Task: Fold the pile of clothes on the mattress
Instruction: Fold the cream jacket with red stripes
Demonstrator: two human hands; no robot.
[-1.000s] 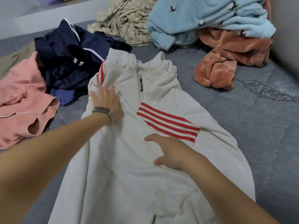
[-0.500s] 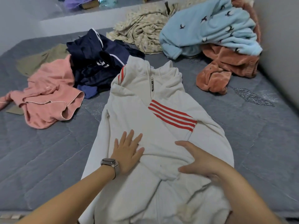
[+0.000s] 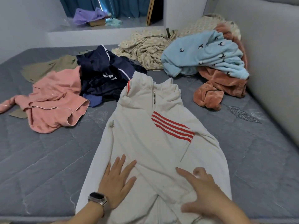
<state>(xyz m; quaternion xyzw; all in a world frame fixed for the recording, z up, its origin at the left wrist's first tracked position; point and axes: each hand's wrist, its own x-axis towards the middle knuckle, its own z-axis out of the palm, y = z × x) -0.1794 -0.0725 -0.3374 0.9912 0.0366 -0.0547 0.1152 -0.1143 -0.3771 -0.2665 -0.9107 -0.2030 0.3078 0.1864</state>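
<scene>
White zip top [image 3: 150, 139] lay flat on the mattress [image 3: 40, 159], near edge. Left hand [image 3: 116, 183] pressed it flat-fingered; right hand [image 3: 205, 193] rested on it, fingers loose, gripping nothing. Risk: folded sleeve could slip and bunch. At least six other garments unfolded; one watch [image 3: 97, 198].

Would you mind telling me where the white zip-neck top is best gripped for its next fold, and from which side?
I would pinch the near hem of the white zip-neck top at both corners, coming from the near mattress edge. The top lies flat, collar away, sleeves seemingly folded across the front, and the left hand and right hand rest there already, so lifting the hem toward the collar should halve it.
</scene>
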